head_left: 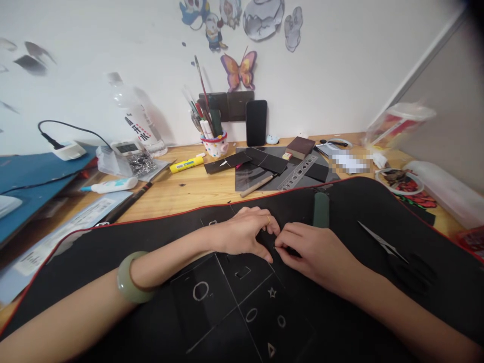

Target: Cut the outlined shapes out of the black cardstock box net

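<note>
Lying on a black mat (351,204) with red edge, in the head view, the black paper (227,322) carries pale circles, a star and a triangle. The left hand (242,233) rests over its upper part, fingers bent together, thumb apart. The right hand (312,247), just beside, has thumb and forefinger pressed together; I cannot tell what is between. Behind is a wooden desk (181,194) against a white wall (340,60), where a paper butterfly (240,73) hangs. A clear bottle (134,116) bears Chinese characters, of which 开水 can be read. The print on the packet (71,227) at left is too small for reading.
</note>
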A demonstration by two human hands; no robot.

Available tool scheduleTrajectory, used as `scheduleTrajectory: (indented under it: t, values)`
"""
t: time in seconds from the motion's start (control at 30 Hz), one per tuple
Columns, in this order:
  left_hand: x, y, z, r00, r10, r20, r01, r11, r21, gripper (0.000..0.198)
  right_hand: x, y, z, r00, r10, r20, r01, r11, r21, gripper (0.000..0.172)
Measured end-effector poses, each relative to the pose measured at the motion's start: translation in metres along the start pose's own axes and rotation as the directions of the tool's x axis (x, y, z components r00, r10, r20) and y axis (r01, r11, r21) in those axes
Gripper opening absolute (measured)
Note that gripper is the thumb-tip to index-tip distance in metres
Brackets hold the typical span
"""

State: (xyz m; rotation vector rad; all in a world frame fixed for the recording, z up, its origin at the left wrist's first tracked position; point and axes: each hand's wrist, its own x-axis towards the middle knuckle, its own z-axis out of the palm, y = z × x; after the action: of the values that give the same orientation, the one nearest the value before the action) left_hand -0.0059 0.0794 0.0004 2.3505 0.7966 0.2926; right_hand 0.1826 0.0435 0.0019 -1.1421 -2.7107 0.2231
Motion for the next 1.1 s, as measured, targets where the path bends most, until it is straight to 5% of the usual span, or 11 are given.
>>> scheduleTrajectory:
  t: [0.37, 0.77, 0.93, 1.0, 1.1]
  values:
    - [0.0, 0.001, -0.001, 0.999, -0.015, 0.036, 0.014, 0.999, 0.031, 0.043, 0.007, 0.002, -0.005, 0.987, 0.15, 0.061, -0.159, 0.966, 0.203, 0.013]
    - [-0.001, 0.002, 0.0, 0.999, -0.02, 0.026, 0.019, 0.999, 0.035, 0.041, 0.008, -0.01, 0.001, 0.975, 0.214, -0.062, -0.215, 0.977, 0.003, 0.016]
    - [0.0, -0.001, 0.003, 1.0, -0.011, -0.002, 0.011, 0.999, 0.04, 0.051, 0.011, 0.005, -0.017, 0.984, 0.176, 0.011, -0.155, 0.832, 0.534, 0.015]
    - [0.0, -0.003, 0.004, 1.0, -0.009, -0.018, 0.009, 1.0, 0.015, 0.057, 0.006, 0.016, -0.028, 0.925, 0.303, -0.228, -0.13, 0.818, 0.56, 0.013]
    - [-0.002, -0.003, 0.006, 0.997, -0.032, -0.073, 0.031, 0.999, -0.015, 0.066, -0.003, 0.041, -0.041, 0.626, 0.376, -0.683, -0.253, 0.927, 0.278, 0.014]
